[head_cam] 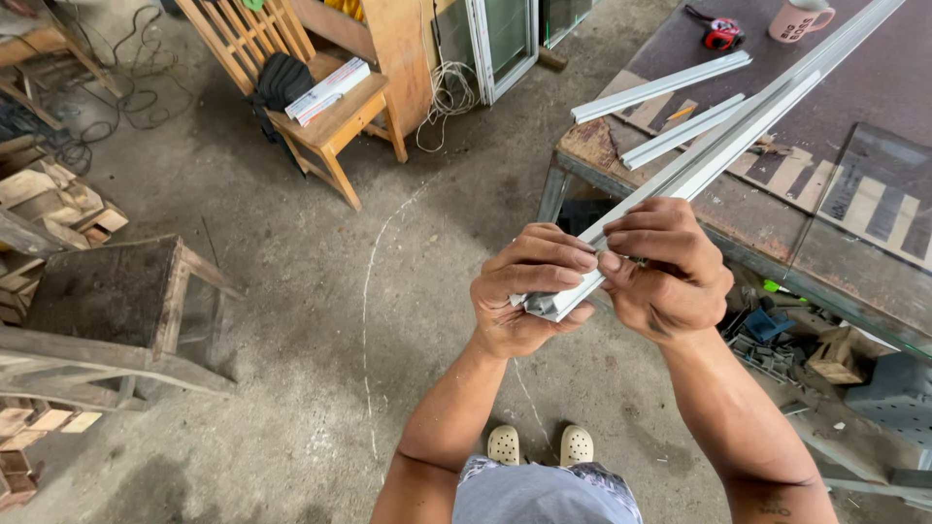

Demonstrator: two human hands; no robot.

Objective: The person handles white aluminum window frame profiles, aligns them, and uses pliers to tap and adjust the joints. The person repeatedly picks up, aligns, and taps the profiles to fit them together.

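Both hands grip the near end of a long aluminium profile (680, 175), left hand (529, 291) curled beneath, right hand (665, 272) pinching at its tip, the far length resting on the surface (874, 87) toward one o'clock; end-fitting appears in hand, unfinished

A workshop. Bare concrete floor (320, 252), scarred workbench (777, 223) with cut metal strips (660, 87). Wood offcuts (58, 204) lie around.
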